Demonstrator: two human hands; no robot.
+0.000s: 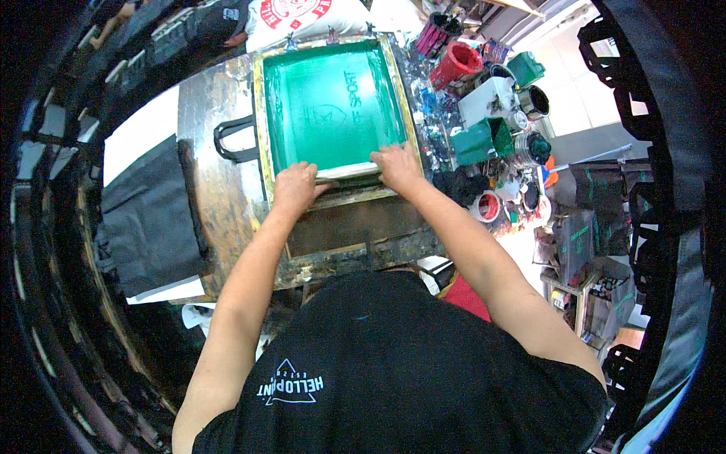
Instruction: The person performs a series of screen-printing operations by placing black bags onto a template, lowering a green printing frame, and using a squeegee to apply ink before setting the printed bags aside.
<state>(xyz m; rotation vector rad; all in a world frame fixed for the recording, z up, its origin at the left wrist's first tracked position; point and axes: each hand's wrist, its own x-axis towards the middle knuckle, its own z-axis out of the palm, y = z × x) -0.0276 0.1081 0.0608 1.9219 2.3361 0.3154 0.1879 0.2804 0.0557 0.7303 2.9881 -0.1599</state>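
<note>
We see both hands closed over a pale squeegee (349, 171) that lies across the near end of a green printing screen (333, 102): the left hand (296, 186) grips its left end with the fingers curled over the top, and the right hand (396, 166) presses down on its right end, knuckles up. The screen sits in a yellowed wooden frame (259, 113) on a worn, paint-stained table (212, 151), and the squeegee rests just inside the frame's near edge. Black bag handles (231, 140) stick out from under the frame's left side. Further left, a dark bag (147, 216) lies flat on a white sheet (140, 129). To the right of the frame we find a crowd of ink pots, among them a red tub (456, 63), a green box (480, 141) and a small red-rimmed can (486, 206), all well apart from the hands. Beyond the far edge of the screen lies a white cloth with a red print (299, 17)
</note>
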